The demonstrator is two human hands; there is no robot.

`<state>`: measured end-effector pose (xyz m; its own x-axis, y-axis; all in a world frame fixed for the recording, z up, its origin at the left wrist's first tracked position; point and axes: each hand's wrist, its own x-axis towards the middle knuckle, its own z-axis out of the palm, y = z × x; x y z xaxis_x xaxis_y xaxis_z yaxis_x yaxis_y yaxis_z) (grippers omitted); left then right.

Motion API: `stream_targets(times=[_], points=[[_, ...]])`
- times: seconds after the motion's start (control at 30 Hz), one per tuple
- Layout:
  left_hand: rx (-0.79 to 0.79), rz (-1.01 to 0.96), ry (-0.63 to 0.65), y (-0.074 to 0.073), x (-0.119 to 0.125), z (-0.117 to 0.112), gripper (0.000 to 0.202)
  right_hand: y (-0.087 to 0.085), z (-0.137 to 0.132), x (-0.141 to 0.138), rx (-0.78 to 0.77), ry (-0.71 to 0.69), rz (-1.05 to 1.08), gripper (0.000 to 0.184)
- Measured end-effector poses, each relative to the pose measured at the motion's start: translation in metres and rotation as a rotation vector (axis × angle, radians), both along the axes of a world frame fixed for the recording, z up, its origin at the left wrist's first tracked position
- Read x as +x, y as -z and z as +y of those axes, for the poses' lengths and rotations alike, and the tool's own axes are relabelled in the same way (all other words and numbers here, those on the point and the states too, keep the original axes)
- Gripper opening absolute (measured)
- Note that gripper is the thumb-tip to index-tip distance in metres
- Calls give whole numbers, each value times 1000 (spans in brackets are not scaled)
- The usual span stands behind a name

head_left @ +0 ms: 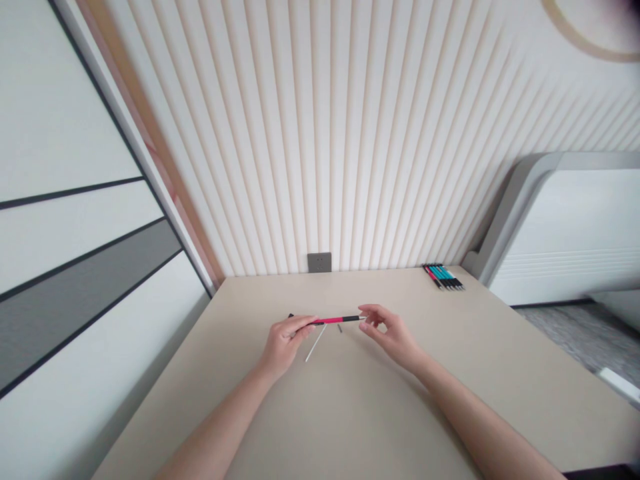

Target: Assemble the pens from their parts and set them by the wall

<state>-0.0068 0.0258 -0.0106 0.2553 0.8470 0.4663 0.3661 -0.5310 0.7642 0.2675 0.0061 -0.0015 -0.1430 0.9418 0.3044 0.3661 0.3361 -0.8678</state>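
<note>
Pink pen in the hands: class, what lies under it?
Below the pink pen, a white refill and small dark piece lie on the table; the left hand hides anything under its end.

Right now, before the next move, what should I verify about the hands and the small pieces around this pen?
Left hand firmly around the pink-and-black pen: ok.
Right hand in contact with the pen's end: cannot tell.
Thin white rod lying within reach below the pen: ok.
Identity of the small dark part beside the rod: cannot tell.
Row of pens lying apart from both hands: ok.
</note>
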Motion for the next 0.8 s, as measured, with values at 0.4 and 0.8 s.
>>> stream_targets(times=[0.4,0.8], points=[[-1,13,4,-1,1,-1,23,1,-1,0,37,13,-112,37],[6,35,30,-9,1,-6,19,-11,-8,0,-7,-143,-179,50]])
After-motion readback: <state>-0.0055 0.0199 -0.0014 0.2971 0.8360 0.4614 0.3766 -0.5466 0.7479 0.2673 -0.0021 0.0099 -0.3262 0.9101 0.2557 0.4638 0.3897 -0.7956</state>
